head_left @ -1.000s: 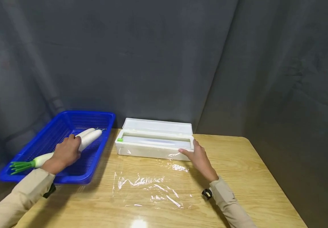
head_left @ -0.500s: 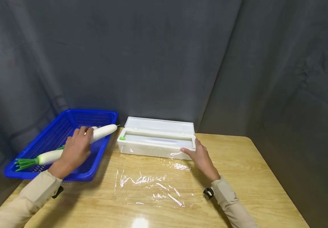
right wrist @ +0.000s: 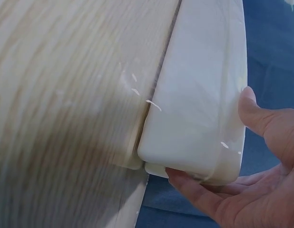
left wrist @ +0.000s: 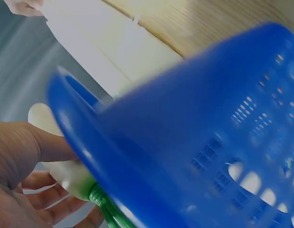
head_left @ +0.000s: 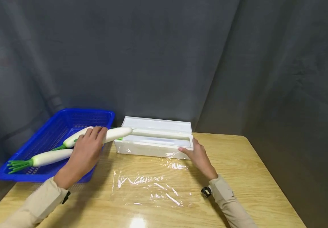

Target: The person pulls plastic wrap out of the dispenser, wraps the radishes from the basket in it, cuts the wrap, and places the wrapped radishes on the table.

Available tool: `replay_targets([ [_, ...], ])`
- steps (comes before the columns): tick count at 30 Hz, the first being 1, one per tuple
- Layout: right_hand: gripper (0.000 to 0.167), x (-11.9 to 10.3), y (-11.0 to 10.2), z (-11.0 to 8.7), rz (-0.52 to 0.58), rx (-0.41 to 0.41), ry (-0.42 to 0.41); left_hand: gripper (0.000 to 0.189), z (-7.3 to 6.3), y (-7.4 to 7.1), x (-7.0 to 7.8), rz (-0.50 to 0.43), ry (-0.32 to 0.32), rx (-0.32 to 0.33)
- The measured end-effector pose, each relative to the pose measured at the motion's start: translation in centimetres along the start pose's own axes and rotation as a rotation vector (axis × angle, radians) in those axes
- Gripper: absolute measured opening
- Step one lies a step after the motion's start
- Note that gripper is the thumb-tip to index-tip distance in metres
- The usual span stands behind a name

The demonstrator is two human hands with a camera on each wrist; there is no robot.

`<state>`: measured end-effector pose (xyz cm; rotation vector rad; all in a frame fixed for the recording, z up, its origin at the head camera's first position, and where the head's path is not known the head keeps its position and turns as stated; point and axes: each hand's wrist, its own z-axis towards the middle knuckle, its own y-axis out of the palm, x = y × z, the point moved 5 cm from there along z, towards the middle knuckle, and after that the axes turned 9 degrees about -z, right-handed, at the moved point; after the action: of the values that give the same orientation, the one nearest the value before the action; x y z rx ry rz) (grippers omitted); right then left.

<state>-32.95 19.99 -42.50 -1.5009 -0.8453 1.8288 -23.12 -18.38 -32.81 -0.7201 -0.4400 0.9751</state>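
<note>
My left hand [head_left: 88,150] grips a white radish [head_left: 118,133] by its middle, just over the basket's right rim. Its root tip points right and overlaps the left end of the cling film box; the hand covers much of its body. In the left wrist view, the radish's green stems [left wrist: 109,209] show past the basket rim. The white cling film box [head_left: 146,150] stands with its lid [head_left: 158,124] raised. My right hand [head_left: 199,158] holds its right end, thumb on the front edge. Clear cling film [head_left: 152,190] lies drawn out from it across the table.
A blue perforated basket [head_left: 45,129] stands at the left with two more radishes inside, one in front [head_left: 52,157] and one behind [head_left: 76,137]. Wood-grain table [head_left: 238,177] extends to the right. A dark curtain [head_left: 158,57] hangs close behind the box.
My left hand has lifted the radish out of the basket and carried it right, toward the box. The two other radishes stay in the basket. My right hand keeps its place on the box.
</note>
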Motion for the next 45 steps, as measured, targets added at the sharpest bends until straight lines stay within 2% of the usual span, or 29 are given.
replay_targets([
  [4, 0.079, -0.3, 0.0, 0.3, -0.004, 0.015, -0.011, 0.048, -0.1, 0.0, 1.4, 0.013, 0.037, 0.019],
  [7, 0.081, -0.4, 0.0, 0.3, -0.015, 0.015, -0.017, 0.047, -0.1, 0.3, 2.2, 0.006, 0.033, 0.018],
  [15, 0.072, -0.3, 0.1, 0.1, -0.026, 0.023, -0.021, 0.054, -0.7, 1.6, 4.4, -0.013, 0.056, -0.036],
  [23, 0.069, -0.2, 0.2, 0.0, -0.015, 0.028, -0.032, 0.058, -1.2, 2.5, 6.4, -0.010, 0.123, -0.006],
  [30, 0.068, -0.3, 0.1, 0.1, -0.042, 0.039, -0.028, 0.058, -1.3, 4.1, 8.1, -0.021, 0.131, -0.100],
  [40, 0.071, -0.4, 0.0, 0.0, -0.083, 0.039, -0.022, 0.060, -2.0, 6.4, 10.3, 0.066, 0.196, -0.131],
  [45, 0.077, -0.4, -0.3, 0.0, -0.089, 0.036, -0.020, 0.066, -2.5, 7.4, 11.5, 0.012, 0.191, -0.201],
])
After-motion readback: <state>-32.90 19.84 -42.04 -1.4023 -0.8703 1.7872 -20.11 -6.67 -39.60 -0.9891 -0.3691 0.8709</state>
